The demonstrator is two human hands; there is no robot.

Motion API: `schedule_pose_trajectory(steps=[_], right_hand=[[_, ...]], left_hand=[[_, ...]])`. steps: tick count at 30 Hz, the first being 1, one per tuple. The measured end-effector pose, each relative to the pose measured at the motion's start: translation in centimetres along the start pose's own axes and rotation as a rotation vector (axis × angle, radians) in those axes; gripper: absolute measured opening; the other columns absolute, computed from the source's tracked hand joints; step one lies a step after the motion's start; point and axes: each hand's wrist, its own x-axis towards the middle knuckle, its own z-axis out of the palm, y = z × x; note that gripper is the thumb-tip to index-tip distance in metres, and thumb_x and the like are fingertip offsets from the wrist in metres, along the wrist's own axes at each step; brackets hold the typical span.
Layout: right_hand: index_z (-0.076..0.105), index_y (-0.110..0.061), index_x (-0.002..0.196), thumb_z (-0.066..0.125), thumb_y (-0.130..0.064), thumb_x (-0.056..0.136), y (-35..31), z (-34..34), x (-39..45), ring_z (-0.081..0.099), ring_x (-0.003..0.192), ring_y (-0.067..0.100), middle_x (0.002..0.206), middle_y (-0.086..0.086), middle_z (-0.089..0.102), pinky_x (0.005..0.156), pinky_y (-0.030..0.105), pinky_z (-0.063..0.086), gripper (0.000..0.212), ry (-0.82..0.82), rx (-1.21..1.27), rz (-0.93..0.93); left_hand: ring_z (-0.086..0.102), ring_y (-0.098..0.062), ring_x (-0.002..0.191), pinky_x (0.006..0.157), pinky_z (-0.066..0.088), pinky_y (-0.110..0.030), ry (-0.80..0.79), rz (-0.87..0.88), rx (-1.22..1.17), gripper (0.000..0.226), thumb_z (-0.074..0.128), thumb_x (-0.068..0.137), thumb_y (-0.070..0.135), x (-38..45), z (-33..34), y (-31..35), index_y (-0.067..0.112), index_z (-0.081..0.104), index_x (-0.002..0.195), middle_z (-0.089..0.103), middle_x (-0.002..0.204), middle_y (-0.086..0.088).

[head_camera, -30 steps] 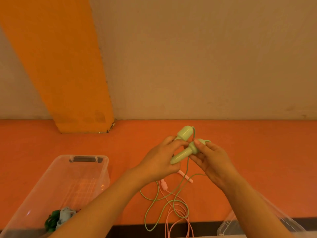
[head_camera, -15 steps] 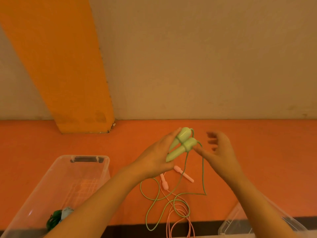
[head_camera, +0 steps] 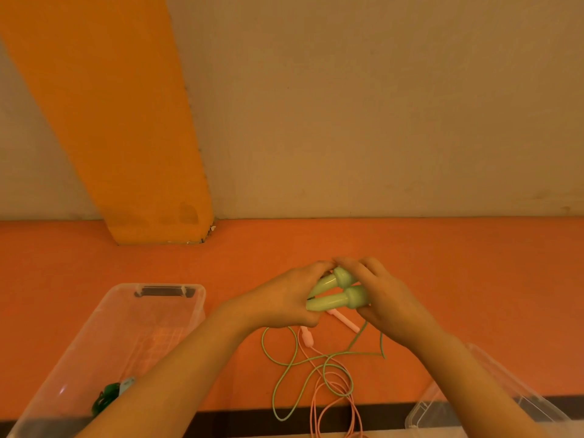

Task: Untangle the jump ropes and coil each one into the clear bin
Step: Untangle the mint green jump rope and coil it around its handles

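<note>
Two pale green jump-rope handles (head_camera: pixel 339 294) lie side by side between my hands above the orange surface. My left hand (head_camera: pixel 286 300) grips their narrow ends. My right hand (head_camera: pixel 384 298) closes over their wide ends. Their green cord (head_camera: pixel 295 363) hangs down in loops onto the surface, crossing a pink jump rope (head_camera: pixel 331 390). The pink handles (head_camera: pixel 343 319) lie under my hands. At the lower left stands the clear bin (head_camera: pixel 126 314), holding a dark green coiled rope (head_camera: pixel 106 398) with a pale handle.
An orange pillar (head_camera: pixel 126 137) meets the surface at the back left, against a beige wall. A second clear container (head_camera: pixel 493 396) sits at the lower right, partly behind my right forearm. A dark strip runs along the near edge.
My right hand, open and apart half a second ago, has come back onto the green handles. The handles now lie lower and more level, and the cord loop has shifted right.
</note>
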Motion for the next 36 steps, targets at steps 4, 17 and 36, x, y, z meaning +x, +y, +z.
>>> schedule_pose_trajectory(steps=[4, 17, 36], right_hand=[[0.043, -0.035, 0.129, 0.067, -0.016, 0.077, -0.4, 0.1, 0.1, 0.057, 0.096, 0.02, 0.11, -0.01, 0.045, 0.069, 0.033, 0.045, 0.06, -0.013, 0.042, 0.039], [0.049, -0.017, 0.118, 0.068, -0.012, 0.072, -0.6, 0.7, 0.0, 0.058, 0.09, 0.03, 0.116, -0.001, 0.046, 0.056, 0.028, 0.035, 0.05, 0.126, -0.101, 0.15], [0.046, -0.026, 0.13, 0.067, -0.018, 0.076, -1.1, 0.6, 0.0, 0.058, 0.089, 0.029, 0.114, -0.003, 0.043, 0.06, 0.035, 0.043, 0.058, 0.064, -0.072, 0.29]], left_hand=[[0.054, -0.018, 0.104, 0.079, 0.044, -0.03, -0.019, -0.011, 0.176, 0.071, 0.067, 0.073, 0.018, -0.3, -0.3, 0.2, 0.018, 0.038, 0.138, 0.053, 0.122, 0.0], [0.057, -0.03, 0.102, 0.071, 0.043, -0.039, 0.13, -0.099, 0.565, 0.051, 0.058, 0.086, 0.037, -0.7, -0.3, 0.6, 0.021, 0.04, 0.131, 0.049, 0.123, -0.001], [0.054, -0.028, 0.102, 0.075, 0.042, -0.041, 0.186, 0.052, 0.68, 0.056, 0.039, 0.091, 0.059, 0.3, 0.5, -0.4, 0.012, 0.047, 0.121, 0.054, 0.114, -0.007]])
